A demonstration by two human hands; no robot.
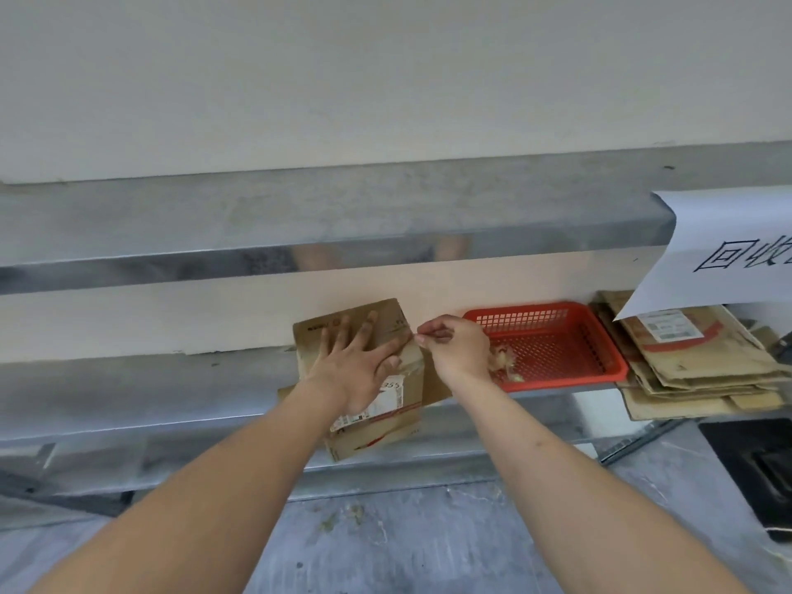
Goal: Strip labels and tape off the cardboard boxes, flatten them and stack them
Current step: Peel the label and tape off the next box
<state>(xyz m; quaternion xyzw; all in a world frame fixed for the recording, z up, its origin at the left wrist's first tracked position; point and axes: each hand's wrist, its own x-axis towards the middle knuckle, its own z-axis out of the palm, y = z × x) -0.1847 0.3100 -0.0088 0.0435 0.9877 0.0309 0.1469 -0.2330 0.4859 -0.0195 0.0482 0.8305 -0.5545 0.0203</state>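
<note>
A small brown cardboard box (pixel 398 426) lies on the steel shelf (pixel 128 396) against the wall, with a white shipping label (pixel 385 400) on its top face. My left hand (pixel 355 362) presses flat on the box, fingers spread. My right hand (pixel 454 349) pinches a thin strip of clear tape (pixel 418 336) at the box's upper right edge. To the right, a stack of flattened cardboard boxes (pixel 694 370) lies on the same shelf, the top one bearing a label.
A red plastic basket (pixel 570 336) holding crumpled tape scraps stands between the box and the flat stack. A steel upper shelf (pixel 300 225) overhangs the work area. A white paper sign (pixel 728 250) hangs at right. Below is a grey floor with a dark object at right.
</note>
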